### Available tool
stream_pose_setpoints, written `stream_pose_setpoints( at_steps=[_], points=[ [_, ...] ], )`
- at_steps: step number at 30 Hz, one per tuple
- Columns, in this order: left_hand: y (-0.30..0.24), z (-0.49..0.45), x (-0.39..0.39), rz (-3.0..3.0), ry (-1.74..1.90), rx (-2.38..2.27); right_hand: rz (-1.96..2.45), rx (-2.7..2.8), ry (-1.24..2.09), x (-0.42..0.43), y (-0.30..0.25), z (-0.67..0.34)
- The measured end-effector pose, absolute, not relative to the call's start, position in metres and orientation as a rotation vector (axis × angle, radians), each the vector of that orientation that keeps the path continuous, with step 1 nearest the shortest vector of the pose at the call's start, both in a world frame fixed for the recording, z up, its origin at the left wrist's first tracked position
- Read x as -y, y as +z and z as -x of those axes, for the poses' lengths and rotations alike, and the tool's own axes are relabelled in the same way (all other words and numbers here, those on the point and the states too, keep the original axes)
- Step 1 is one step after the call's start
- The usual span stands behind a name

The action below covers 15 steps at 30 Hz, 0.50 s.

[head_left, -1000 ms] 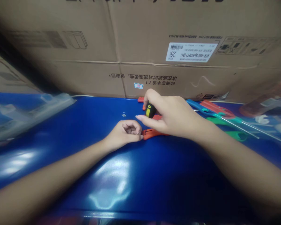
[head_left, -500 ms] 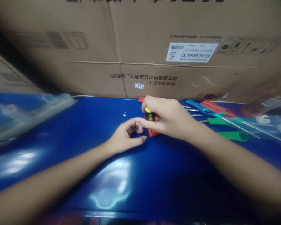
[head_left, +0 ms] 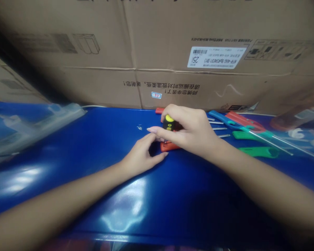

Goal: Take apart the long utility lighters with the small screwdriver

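Note:
My right hand (head_left: 189, 125) is wrapped round the black and yellow handle of a screwdriver (head_left: 169, 122). The screwdriver stands upright, its short shaft pointing down at an orange-red plastic lighter casing (head_left: 170, 145) on the table. My left hand (head_left: 142, 151) curves about the left end of that casing, thumb at the near side and fingertips at the far side. The right thumb reaches over the left fingers. Part of the casing lies hidden under my right hand. Left of it lie several tiny metal screws or pins (head_left: 139, 127).
Blue table (head_left: 193, 195); a cardboard box (head_left: 99, 83) stands along its back. To the right lie several metal tubes (head_left: 216, 122), green casings (head_left: 259, 152), and blue and red lighter parts (head_left: 244, 121). A clear plastic bag (head_left: 49, 122) is at left.
My left hand has moved slightly right, its thumb and fingers now at the casing's end. The right hand has shifted a little, and more of the casing and the screwdriver shaft shows.

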State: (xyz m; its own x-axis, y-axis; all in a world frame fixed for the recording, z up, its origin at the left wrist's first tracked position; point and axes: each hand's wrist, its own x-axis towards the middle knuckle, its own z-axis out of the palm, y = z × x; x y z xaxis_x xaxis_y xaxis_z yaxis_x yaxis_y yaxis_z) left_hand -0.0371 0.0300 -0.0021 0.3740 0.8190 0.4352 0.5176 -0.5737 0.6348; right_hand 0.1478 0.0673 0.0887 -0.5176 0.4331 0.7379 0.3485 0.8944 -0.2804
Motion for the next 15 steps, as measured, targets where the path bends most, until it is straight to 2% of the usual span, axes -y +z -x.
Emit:
stream_pose_setpoints(
  at_steps=[8, 15],
  points=[
    [-0.001, 0.036, -0.030, -2.238, 0.978, -1.135, 0.767, 2.278, 0.075, -0.062, 0.098, -0.152],
    [-0.001, 0.036, -0.030, -2.255, 0.964, -1.142, 0.764, 2.489, 0.033, -0.061, 0.106, -0.157]
  ],
)
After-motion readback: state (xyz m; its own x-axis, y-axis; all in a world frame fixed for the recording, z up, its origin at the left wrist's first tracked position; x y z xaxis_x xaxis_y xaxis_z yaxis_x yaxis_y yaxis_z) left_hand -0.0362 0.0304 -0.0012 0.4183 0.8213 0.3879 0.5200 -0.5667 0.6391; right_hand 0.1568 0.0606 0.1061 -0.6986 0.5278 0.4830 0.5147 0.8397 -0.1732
